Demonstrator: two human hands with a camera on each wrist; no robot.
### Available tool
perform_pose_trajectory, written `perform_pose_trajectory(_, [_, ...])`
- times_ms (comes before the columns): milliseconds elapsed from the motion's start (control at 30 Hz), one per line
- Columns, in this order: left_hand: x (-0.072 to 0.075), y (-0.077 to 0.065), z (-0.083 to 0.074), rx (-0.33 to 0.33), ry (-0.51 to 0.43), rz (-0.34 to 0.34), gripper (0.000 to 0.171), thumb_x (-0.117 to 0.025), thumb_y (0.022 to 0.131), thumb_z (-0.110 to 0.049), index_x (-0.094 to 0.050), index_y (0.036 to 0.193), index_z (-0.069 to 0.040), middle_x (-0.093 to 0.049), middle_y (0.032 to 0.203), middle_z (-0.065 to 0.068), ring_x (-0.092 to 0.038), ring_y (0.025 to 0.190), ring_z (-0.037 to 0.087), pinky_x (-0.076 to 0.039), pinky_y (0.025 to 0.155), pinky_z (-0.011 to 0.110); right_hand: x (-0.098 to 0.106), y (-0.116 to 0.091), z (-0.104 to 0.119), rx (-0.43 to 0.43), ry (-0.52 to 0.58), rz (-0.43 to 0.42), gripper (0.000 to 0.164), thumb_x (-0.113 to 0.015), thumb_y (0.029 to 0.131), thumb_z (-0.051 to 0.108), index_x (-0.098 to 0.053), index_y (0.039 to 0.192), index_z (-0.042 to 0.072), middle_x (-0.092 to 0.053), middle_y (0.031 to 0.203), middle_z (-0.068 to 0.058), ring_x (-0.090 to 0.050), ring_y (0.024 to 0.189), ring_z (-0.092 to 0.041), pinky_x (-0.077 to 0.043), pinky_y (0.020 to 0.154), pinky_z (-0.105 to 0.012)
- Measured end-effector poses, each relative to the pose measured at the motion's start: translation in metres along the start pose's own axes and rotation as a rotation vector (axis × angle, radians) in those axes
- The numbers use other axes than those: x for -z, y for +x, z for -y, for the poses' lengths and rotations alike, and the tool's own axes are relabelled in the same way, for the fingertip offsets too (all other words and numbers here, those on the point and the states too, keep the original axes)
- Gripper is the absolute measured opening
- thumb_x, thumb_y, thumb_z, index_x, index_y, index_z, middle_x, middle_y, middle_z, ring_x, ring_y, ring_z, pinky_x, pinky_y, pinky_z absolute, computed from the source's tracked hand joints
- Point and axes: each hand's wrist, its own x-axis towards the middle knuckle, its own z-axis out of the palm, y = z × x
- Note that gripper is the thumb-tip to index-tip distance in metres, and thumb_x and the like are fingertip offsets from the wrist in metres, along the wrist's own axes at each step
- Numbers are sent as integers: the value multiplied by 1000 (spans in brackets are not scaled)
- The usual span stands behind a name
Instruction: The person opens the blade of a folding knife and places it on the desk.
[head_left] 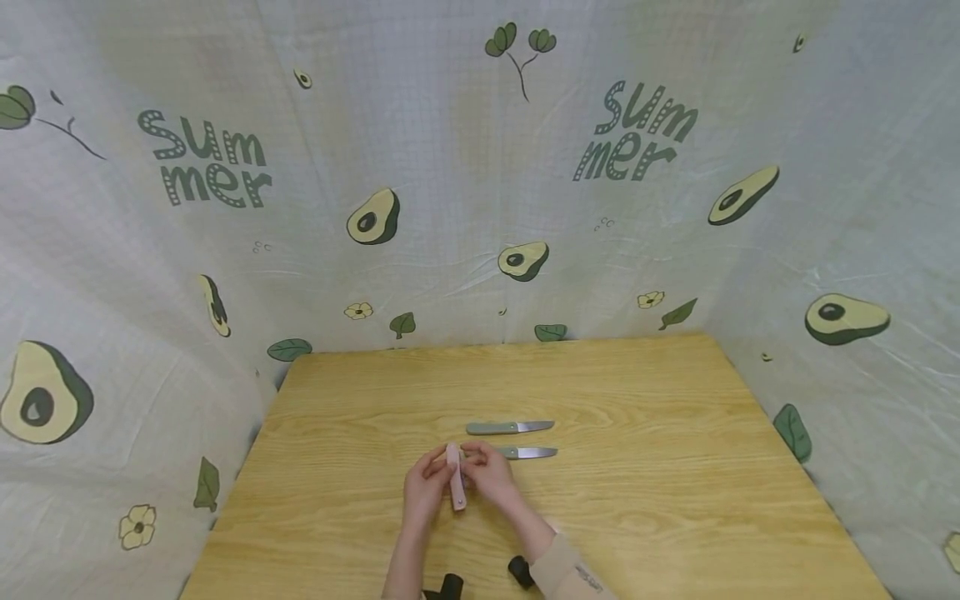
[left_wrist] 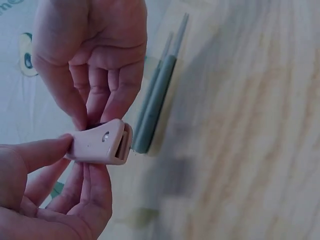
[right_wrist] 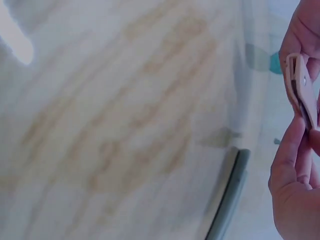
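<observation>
Above the table, both hands hold a folding knife with a pink handle (head_left: 457,483) and a rivet near one end. My left hand (head_left: 423,487) pinches it from the left with thumb and fingers. From the other side, my right hand (head_left: 489,475) grips its edge with the fingertips. In the left wrist view the pink folding knife (left_wrist: 95,145) shows its slotted end. The right wrist view shows a dark strip along the slot of the pink folding knife (right_wrist: 306,92); the blade is mostly hidden.
Beyond the hands, two green-handled knives lie side by side with blades out: the far knife (head_left: 492,428) and the near knife (head_left: 536,453), whose handle the right hand partly covers. A wooden table (head_left: 637,500) lies below, with a printed curtain (head_left: 450,150) around it.
</observation>
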Motion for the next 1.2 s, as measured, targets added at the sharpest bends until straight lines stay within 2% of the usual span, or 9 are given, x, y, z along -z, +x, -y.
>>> perform_pose_trajectory(133, [5, 0, -11, -28, -2, 91, 47, -64, 93, -4, -50, 137, 7, -68, 102, 21, -67, 90, 24, -59, 74, 30, 8, -2, 9, 34, -22, 44, 38, -61, 90, -1, -55, 127, -9, -64, 88, -8, -60, 72, -14, -59, 64, -34])
perform_pose_trajectory(267, [8, 2, -19, -51, -30, 189, 49, -62, 94, -2, -47, 139, 7, -68, 99, 17, -68, 88, 24, -61, 77, 36, 19, -6, 21, 91, -7, 106, 43, -63, 92, 2, -51, 132, -8, -60, 95, -10, -58, 77, -12, -60, 67, -34])
perform_pose_trajectory(400, [8, 2, -28, -68, -33, 230, 48, -64, 93, -3, -49, 138, 6, -66, 97, 14, -68, 83, 22, -61, 76, 40, 31, -10, 34, 138, 24, 187, 46, -63, 94, 6, -48, 135, -7, -59, 98, -12, -60, 80, -13, -60, 72, -37])
perform_pose_trajectory(567, [6, 0, -36, -90, -63, 264, 47, -65, 93, -6, -52, 137, 3, -66, 99, 15, -69, 84, 23, -61, 77, 43, 42, -8, 39, 129, 99, 247, 46, -61, 94, 1, -47, 137, -7, -59, 94, -9, -62, 80, -13, -60, 76, -38])
perform_pose_trajectory(767, [5, -1, -40, -92, -85, 281, 46, -65, 93, -5, -53, 137, 2, -67, 98, 13, -68, 84, 22, -60, 77, 42, 46, -6, 37, 114, 146, 281, 47, -59, 95, 0, -44, 139, -7, -58, 93, -6, -61, 82, -12, -59, 77, -31])
perform_pose_trajectory(933, [5, -3, -44, -85, -77, 268, 46, -64, 93, -4, -52, 137, 2, -66, 98, 13, -68, 86, 21, -60, 79, 42, 44, -9, 39, 141, 116, 264, 45, -55, 96, -2, -43, 139, -8, -54, 94, -7, -57, 81, -12, -57, 75, -27])
perform_pose_trajectory(1133, [4, -1, -46, -96, -78, 245, 45, -63, 92, -1, -53, 136, 2, -66, 98, 15, -68, 89, 23, -61, 76, 38, 43, -13, 47, 185, 48, 246, 42, -49, 96, -7, -43, 138, -9, -49, 95, -11, -53, 80, -14, -56, 74, -29])
perform_pose_trajectory(1200, [3, -1, -47, -102, -72, 244, 45, -64, 91, -1, -53, 135, 2, -66, 96, 14, -68, 88, 23, -61, 75, 37, 44, -10, 43, 205, 23, 245, 42, -49, 96, -8, -44, 138, -6, -49, 95, -11, -54, 81, -13, -56, 74, -29])
